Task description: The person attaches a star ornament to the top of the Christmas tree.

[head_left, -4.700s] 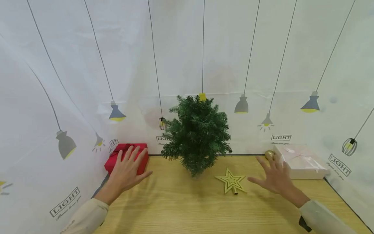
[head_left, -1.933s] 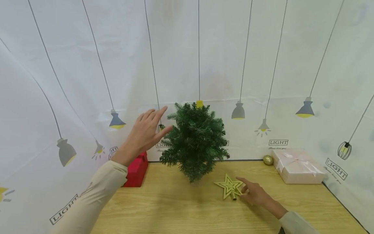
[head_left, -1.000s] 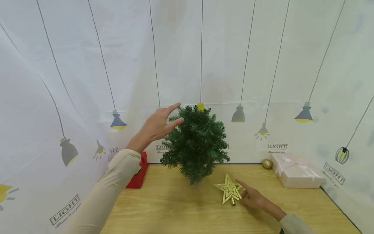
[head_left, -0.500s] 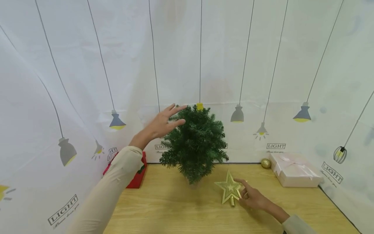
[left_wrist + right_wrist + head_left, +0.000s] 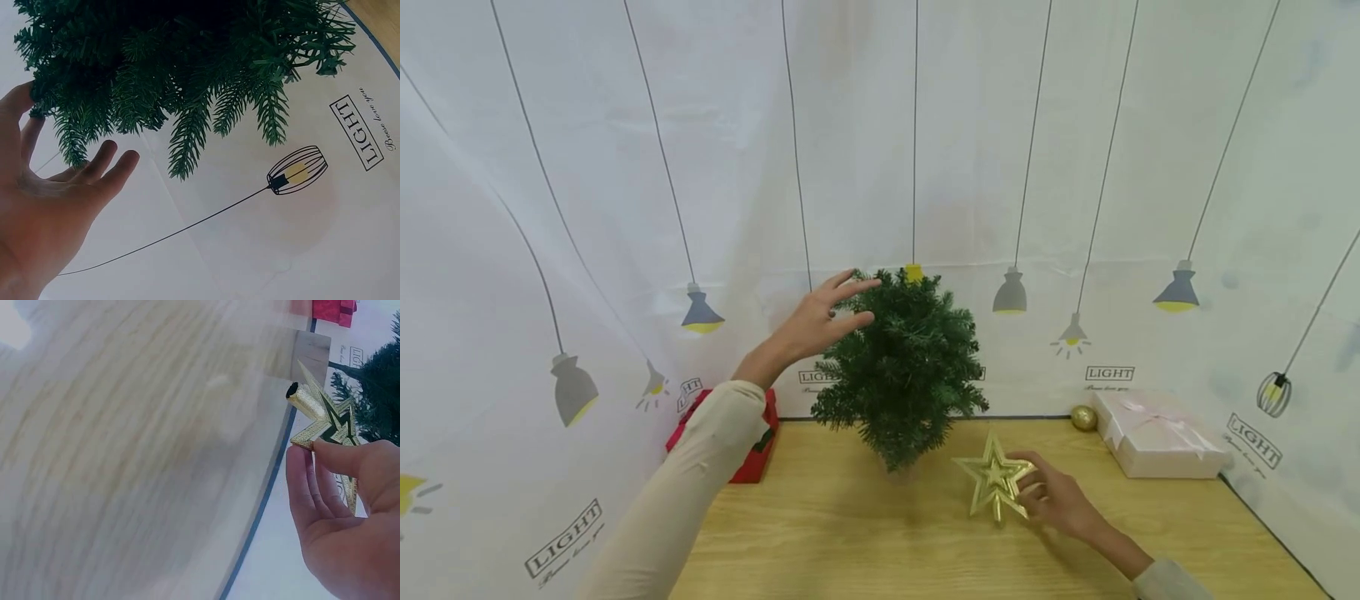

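Note:
A small green Christmas tree stands upright on the wooden table. My left hand is at the tree's upper left, thumb and fingers spread. In the left wrist view, its thumb or finger tip meets the dark needles, and the other fingers lie beside the hanging branch tips. Right of the tree base, my right hand pinches a gold star tree topper by its right-hand points. The right wrist view shows the star lifted off the table, its hollow tube pointing away from the palm.
A red gift box stands at the back left, partly hidden by my left sleeve. At the back right are a gold ball ornament and a white gift box with a pale pink ribbon. A lamp-printed white backdrop encloses the table.
My left hand has risen from over the red box to the tree's upper left. My right hand has come to the star, taken hold of it and tilted it up from lying flat.

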`<state>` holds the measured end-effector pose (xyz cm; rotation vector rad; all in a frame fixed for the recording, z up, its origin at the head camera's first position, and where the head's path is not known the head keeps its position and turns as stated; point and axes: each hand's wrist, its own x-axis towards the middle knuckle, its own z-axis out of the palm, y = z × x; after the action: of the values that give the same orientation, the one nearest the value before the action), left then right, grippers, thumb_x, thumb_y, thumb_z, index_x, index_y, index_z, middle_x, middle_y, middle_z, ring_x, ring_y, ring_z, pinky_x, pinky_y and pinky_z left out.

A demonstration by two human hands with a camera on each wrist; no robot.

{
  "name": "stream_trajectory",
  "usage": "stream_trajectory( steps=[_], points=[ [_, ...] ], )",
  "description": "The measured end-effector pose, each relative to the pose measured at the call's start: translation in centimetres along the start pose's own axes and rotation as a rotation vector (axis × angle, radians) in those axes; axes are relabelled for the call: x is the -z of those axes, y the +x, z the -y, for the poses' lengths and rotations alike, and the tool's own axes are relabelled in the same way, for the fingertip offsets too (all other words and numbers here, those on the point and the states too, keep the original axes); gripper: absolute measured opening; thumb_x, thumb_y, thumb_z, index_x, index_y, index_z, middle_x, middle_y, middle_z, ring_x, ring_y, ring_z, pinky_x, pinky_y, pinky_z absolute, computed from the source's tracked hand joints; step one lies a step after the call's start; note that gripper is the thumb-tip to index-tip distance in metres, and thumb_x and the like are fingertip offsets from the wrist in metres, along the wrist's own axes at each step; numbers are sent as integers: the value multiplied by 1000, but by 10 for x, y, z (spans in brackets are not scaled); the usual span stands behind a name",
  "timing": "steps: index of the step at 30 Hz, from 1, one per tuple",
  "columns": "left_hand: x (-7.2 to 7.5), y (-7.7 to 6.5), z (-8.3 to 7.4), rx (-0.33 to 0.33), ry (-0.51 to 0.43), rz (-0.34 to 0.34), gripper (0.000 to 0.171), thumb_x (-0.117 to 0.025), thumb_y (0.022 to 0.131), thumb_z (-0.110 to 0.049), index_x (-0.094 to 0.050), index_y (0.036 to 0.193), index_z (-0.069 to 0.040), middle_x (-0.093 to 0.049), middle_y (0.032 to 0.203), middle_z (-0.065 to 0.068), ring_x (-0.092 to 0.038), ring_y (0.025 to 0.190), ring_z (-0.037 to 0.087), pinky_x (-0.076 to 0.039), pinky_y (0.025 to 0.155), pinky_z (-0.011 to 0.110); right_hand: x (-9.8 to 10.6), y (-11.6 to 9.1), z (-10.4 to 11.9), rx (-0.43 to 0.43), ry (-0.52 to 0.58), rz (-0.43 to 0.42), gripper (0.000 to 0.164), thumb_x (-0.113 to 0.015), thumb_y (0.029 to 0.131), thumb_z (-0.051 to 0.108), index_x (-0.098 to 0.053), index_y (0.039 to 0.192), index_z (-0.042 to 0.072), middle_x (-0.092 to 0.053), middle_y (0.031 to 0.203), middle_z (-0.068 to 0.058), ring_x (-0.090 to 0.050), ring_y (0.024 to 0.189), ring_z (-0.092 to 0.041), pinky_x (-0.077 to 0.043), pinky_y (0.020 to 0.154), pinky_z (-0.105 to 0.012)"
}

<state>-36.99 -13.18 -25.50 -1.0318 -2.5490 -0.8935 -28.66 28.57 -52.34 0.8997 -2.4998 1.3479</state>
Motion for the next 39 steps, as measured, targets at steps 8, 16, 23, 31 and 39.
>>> stream_trajectory(
  steps=[8,16,23,31,39],
  points=[
    [-1,0,-1,-7,-26,2,59,-64,105,-32,-44,160,-24,-16,172,16,-27,153,43,-42,112,61,21,4,16,-31,-11,-68,62,-75,91,-7,-45,146,-5,-68,105,-26,-76,83,-31,-63,65,-31],
    [0,2,-1,-18,-17,-6,60,-66,104,-32,-44,160,-23,-17,171,19,-28,153,44,-43,111,61,63,18,39,16,-106,-128,61,-75,90,-8,-48,145,-5,-68,105,-26,-75,85,-29,-62,66,-31],
    [0,1,0,-18,12,-4,60,-65,105,-33,-44,160,-24,-16,171,19,-27,153,44,-39,112,65,97,35,65,0,-225,-197,62,-75,91,-8,-51,147,1,-71,106,-26,-76,85,-23,-62,65,-30],
    [0,0,-1,-13,31,5,60,-64,105,-35,-43,160,-24,-17,171,18,-25,154,45,-33,114,68,123,49,90,-6,-304,-230,61,-75,94,1,-50,150,6,-73,109,-23,-76,91,-26,-60,66,-26],
    [0,-1,-1,-20,29,-2,61,-65,105,-34,-43,161,-23,-18,171,19,-24,154,45,-32,115,69,139,63,105,-5,-317,-272,59,-75,95,3,-52,149,7,-74,107,-22,-74,87,-10,-59,68,-22]
  ],
)
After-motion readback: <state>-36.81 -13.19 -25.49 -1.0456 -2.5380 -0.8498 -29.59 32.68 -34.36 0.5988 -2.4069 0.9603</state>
